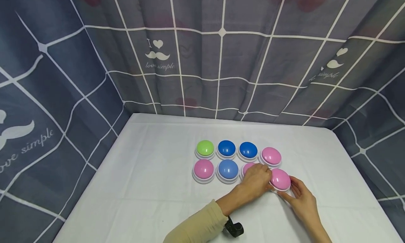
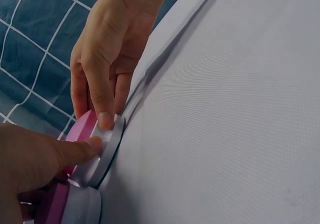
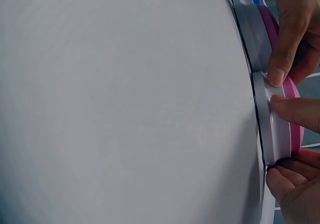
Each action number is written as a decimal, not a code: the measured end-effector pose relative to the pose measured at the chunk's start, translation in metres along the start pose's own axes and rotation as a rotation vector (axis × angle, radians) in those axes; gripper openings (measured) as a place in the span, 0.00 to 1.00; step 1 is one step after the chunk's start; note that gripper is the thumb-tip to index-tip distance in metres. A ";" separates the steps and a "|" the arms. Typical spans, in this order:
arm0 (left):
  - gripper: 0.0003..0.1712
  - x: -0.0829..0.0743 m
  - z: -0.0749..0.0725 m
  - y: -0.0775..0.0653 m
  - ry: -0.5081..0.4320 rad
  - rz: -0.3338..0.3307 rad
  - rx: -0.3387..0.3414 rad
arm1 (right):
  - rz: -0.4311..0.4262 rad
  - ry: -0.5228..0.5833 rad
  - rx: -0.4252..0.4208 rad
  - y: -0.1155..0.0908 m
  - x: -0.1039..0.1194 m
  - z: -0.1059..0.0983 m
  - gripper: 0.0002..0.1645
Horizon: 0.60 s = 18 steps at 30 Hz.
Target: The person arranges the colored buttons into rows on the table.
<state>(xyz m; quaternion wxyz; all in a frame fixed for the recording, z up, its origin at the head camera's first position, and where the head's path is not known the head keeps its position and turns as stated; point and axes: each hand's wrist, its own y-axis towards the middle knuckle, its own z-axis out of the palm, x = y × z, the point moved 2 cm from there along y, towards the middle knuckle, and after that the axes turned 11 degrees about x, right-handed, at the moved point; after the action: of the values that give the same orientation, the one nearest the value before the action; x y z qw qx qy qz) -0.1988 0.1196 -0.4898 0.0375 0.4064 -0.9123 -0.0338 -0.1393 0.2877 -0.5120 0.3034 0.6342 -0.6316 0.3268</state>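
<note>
At the front right end of two rows of dome buttons, a pink push button with a white round base is held from both sides. My left hand grips its left side, thumb on the white base, and reaches over another pink button, partly hiding it. From the right, my right hand pinches the same button, its thumb on the base and its fingers curled at the far side. Behind it sits one more pink button.
Further left in the rows stand a green button, two dark blue buttons, a light blue button and a pink button. A white cloth covers the table. Grey checked curtains hang around it.
</note>
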 end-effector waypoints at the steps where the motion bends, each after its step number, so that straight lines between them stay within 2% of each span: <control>1: 0.26 0.000 0.000 0.000 -0.002 0.002 -0.001 | 0.006 -0.009 -0.001 0.000 0.000 0.000 0.43; 7: 0.23 0.004 -0.001 -0.002 -0.019 0.017 -0.003 | -0.022 0.002 -0.013 0.001 0.003 0.002 0.42; 18: 0.25 0.007 0.000 -0.002 -0.020 0.018 -0.022 | -0.049 -0.017 -0.021 0.004 0.003 0.001 0.41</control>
<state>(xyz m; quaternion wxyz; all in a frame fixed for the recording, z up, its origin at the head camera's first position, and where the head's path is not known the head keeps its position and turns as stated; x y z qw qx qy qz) -0.2020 0.1133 -0.4899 0.0331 0.3972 -0.9159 -0.0474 -0.1432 0.2850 -0.5100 0.3126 0.6491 -0.6218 0.3072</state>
